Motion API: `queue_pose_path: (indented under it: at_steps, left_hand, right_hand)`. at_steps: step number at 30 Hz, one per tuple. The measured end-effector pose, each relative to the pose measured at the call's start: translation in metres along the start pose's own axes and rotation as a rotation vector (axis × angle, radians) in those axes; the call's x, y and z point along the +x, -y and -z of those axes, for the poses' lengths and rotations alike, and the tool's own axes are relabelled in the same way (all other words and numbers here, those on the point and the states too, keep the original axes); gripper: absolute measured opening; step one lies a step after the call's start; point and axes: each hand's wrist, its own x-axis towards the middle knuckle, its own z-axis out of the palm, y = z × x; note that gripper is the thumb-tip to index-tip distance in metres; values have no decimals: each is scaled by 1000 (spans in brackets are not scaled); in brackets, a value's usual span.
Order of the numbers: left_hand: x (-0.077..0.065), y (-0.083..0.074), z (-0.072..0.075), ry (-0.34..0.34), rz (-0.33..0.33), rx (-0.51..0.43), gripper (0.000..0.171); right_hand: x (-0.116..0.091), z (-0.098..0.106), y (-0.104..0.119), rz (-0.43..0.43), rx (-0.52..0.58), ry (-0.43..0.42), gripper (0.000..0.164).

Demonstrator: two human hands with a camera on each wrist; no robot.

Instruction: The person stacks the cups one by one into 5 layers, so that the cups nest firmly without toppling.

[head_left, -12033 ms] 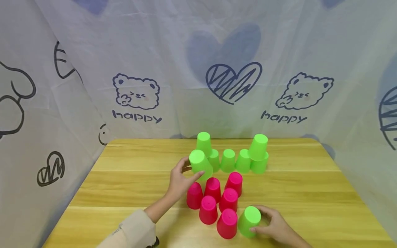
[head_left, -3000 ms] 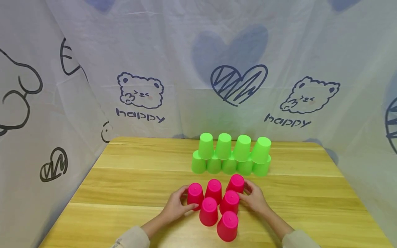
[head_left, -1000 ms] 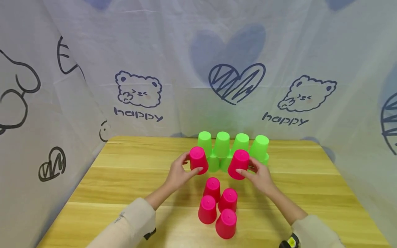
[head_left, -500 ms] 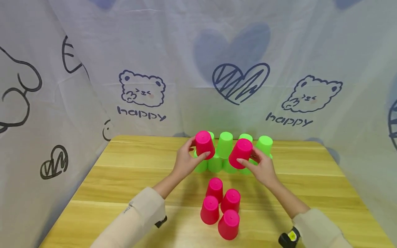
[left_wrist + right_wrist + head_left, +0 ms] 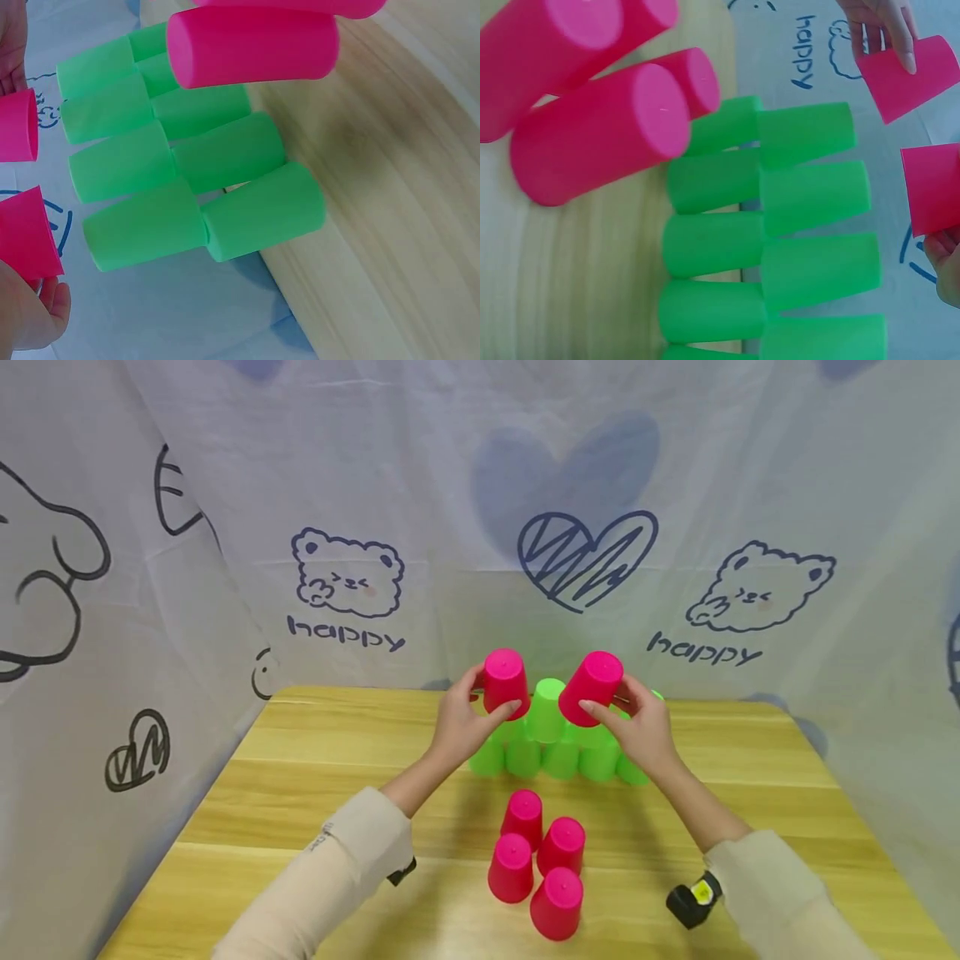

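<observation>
My left hand [image 5: 465,718] grips an upside-down pink cup [image 5: 506,683] between thumb and fingers, raised in front of the green cups' left side. To the right, my right hand [image 5: 647,727] holds a second pink cup [image 5: 592,687], tilted, at about the same height. Behind them, upside-down green cups form two tiers, a lower row [image 5: 560,762] with an upper row [image 5: 547,712] resting on it. The held cups partly hide that upper row in the head view. Both wrist views show the two held cups apart from the green upper row [image 5: 821,270].
Several upside-down pink cups [image 5: 557,906] stand close together nearer to me on the wooden table [image 5: 300,810]. A printed cloth [image 5: 435,527] hangs behind and beside the table. A black device with a yellow mark [image 5: 696,900] sits at my right wrist.
Earlier, green cups were set into the upper row. Then both hands gripped the two outer back pink cups, lifted them off the table and carried them forward and upward.
</observation>
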Motion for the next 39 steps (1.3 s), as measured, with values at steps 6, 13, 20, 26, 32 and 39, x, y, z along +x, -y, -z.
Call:
queue_pose_path:
  at_steps: [6, 13, 20, 26, 32, 39]
  left_hand:
    - [11, -6, -6, 21, 0, -42, 55]
    - [24, -15, -16, 72, 46, -32, 58]
    - [33, -11, -25, 100, 92, -11, 60]
    - [37, -6, -28, 106, 153, -1, 60]
    - [43, -5, -29, 96, 164, 9, 60]
    - [45, -4, -35, 101, 165, 18, 59]
  right_hand:
    - [14, 1, 6, -51, -42, 27, 48]
    - [26, -1, 4, -113, -81, 28, 54]
    - [35, -4, 1, -173, -61, 11, 54]
    - [39, -8, -1, -190, -66, 6, 53]
    - [43, -9, -4, -217, -59, -13, 51]
    - [45, -11, -8, -225, -74, -11, 53]
